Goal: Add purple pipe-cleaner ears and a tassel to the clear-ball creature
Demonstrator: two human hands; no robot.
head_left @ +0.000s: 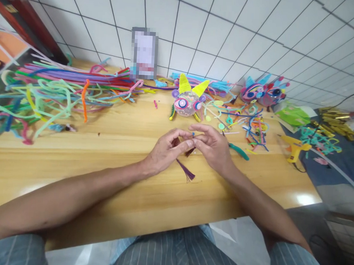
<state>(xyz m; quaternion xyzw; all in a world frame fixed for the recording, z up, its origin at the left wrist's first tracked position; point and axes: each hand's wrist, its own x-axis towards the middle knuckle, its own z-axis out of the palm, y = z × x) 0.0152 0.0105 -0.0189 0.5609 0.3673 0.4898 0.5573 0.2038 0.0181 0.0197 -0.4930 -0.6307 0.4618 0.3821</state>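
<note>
Over the middle of the table, my left hand [170, 147] and my right hand [211, 146] meet, thumbs and fingertips pinched together. Between them is a dark purple tassel [186, 171], its fringe hanging below my left hand. A second dark red-brown fringe [189, 152] shows under my thumbs. A small blue bit [193, 135] peeks out at the fingertips; its kind is too small to tell. Just beyond my hands stands a clear round craft figure [188, 105] with yellow horns and pink-blue eyes. Pliers with teal handles [239, 150] lie beside my right hand.
Pipe cleaners [63, 91] in many colours are heaped at the left and back. Cut scraps [256, 128] lie right of centre. A yellow glue gun [296, 150] rests near the right edge. Two more figures [262, 91] and a phone-like panel [144, 53] stand by the tiled wall.
</note>
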